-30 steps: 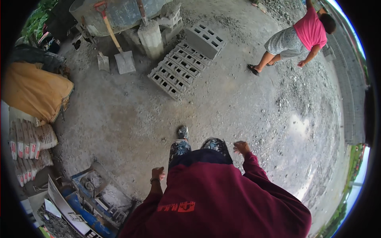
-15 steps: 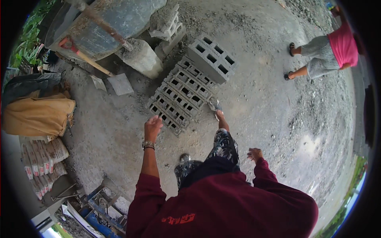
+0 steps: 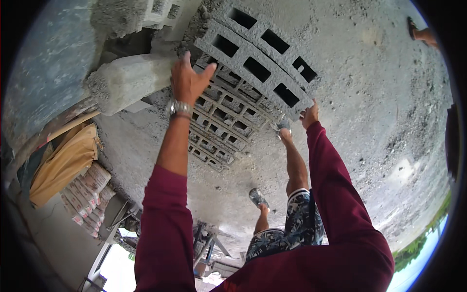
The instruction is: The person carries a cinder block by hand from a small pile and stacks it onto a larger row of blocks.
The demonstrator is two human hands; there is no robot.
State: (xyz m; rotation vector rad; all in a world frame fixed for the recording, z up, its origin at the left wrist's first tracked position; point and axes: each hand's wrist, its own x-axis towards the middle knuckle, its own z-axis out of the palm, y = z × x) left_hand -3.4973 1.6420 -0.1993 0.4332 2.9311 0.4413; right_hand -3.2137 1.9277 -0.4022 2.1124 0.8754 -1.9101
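Two grey hollow concrete blocks [image 3: 265, 53] stand side by side on the far end of a low layer of hollow blocks [image 3: 219, 114]. My left hand [image 3: 189, 78], with a metal watch on its wrist, is at the left end of the nearer raised block. Its thumb and fingers are spread, and I cannot tell whether they touch the block. At the opposite end, my right hand [image 3: 309, 115] has its fingers bent against the block's corner. The block hides part of those fingertips.
A rough concrete lump [image 3: 131, 80] lies left of the blocks, beside a large grey metal sheet [image 3: 44, 63]. Tan cloth [image 3: 68, 163] and stacked sacks [image 3: 87, 197] are at the left. My sandalled foot [image 3: 283, 125] is close to the blocks. Another person's foot [image 3: 413, 29] shows far right.
I have leaned forward, and the blocks look nearer. Both hands have reached out to the ends of the raised block. The other person is now mostly out of view.
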